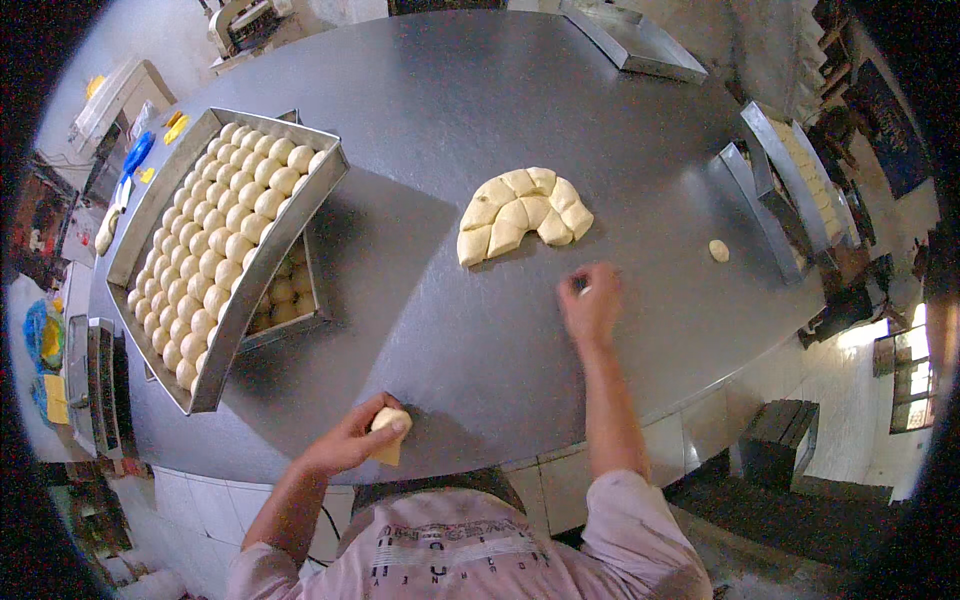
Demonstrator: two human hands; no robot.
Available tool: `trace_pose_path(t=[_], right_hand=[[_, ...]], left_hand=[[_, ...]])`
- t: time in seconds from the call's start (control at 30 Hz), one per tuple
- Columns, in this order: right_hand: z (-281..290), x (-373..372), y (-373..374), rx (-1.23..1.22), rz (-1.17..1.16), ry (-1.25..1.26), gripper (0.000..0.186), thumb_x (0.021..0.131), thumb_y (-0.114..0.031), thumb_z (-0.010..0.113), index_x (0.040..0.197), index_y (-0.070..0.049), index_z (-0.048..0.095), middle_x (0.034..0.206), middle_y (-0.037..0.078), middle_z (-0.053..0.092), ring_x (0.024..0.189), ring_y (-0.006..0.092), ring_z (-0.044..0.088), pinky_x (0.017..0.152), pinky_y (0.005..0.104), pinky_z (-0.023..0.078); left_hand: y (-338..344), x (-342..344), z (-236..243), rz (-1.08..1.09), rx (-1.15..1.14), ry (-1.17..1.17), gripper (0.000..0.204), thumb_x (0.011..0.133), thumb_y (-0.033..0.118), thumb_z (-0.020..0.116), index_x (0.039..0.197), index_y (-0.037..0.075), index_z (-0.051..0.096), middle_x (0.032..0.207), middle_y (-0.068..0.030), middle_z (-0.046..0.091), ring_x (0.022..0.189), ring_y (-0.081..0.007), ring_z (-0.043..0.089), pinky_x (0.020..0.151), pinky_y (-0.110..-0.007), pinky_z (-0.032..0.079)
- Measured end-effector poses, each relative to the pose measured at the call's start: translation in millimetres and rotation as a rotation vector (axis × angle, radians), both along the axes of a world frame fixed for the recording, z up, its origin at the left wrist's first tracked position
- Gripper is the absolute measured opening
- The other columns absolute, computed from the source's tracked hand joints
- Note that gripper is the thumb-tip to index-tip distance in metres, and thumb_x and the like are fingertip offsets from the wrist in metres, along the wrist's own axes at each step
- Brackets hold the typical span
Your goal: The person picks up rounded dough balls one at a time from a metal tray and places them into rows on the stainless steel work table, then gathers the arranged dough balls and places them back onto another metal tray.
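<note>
My left hand [362, 437], at the table's near edge, is closed around a piece of pale dough [392, 422] that shows between thumb and fingers. Out over the middle of the table, my right hand [594, 300] is curled closed. Something small and dark shows at its fingers, too unclear to name. Just beyond it lies an arch of cut dough pieces [511, 212], set side by side and touching. A deep metal tray [272, 262] at the left holds rows of round dough balls [213, 226]. It rests tilted over another tray [285, 326] with more balls.
The grey metal table [430, 110] has a curved look. A small dough lump [719, 251] lies at the right, near stacked trays [768, 200]. An empty metal tray [640, 48] sits at the far edge. Blue and yellow items [140, 152] lie at the far left.
</note>
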State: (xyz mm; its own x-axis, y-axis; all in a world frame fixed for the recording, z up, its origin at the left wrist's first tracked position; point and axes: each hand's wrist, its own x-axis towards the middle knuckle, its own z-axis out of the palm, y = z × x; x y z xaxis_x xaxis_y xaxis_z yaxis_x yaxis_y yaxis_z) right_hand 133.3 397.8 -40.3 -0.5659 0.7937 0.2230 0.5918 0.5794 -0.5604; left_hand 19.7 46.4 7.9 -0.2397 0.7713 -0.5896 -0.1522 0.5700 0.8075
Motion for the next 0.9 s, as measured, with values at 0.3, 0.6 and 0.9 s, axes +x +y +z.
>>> trace_pose_path(t=[0.3, 0.6, 0.9], right_hand=[[-48.6, 35.6, 35.2, 0.386, -0.148, 0.04, 0.018, 0.08, -0.013, 0.059, 0.091, 0.0, 0.055, 0.096, 0.016, 0.054, 0.089, 0.0338, 0.05, 0.084, 0.0436, 0.038], [69.0, 13.7, -9.3, -0.68, -0.031, 0.62, 0.038, 0.081, -0.019, 0.054, 0.115, -0.001, 0.052, 0.111, 0.01, 0.055, 0.103, 0.0228, 0.052, 0.086, 0.0355, 0.041], [179.5, -358.8, -347.3, -1.057, 1.193, 0.401, 0.045, 0.081, -0.01, 0.057, 0.123, -0.005, 0.042, 0.114, 0.016, 0.049, 0.101, 0.0228, 0.052, 0.089, 0.0354, 0.045]], left_hand=[[-31.4, 6.4, 47.9, 0.547, 0.535, -0.374, 0.046, 0.081, 0.01, 0.064, 0.12, 0.01, 0.04, 0.11, -0.008, 0.05, 0.094, -0.0164, 0.053, 0.078, -0.03, 0.046], [-186.2, -50.8, 59.7, 0.871, 0.651, -0.134, 0.025, 0.078, 0.009, 0.067, 0.087, 0.011, 0.044, 0.086, -0.0014, 0.047, 0.081, -0.0101, 0.047, 0.074, -0.027, 0.042], [-308.4, -51.7, 63.8, 0.97, 0.566, -0.088, 0.042, 0.081, 0.003, 0.062, 0.118, 0.006, 0.042, 0.11, -0.007, 0.051, 0.102, -0.0155, 0.051, 0.088, -0.031, 0.044]])
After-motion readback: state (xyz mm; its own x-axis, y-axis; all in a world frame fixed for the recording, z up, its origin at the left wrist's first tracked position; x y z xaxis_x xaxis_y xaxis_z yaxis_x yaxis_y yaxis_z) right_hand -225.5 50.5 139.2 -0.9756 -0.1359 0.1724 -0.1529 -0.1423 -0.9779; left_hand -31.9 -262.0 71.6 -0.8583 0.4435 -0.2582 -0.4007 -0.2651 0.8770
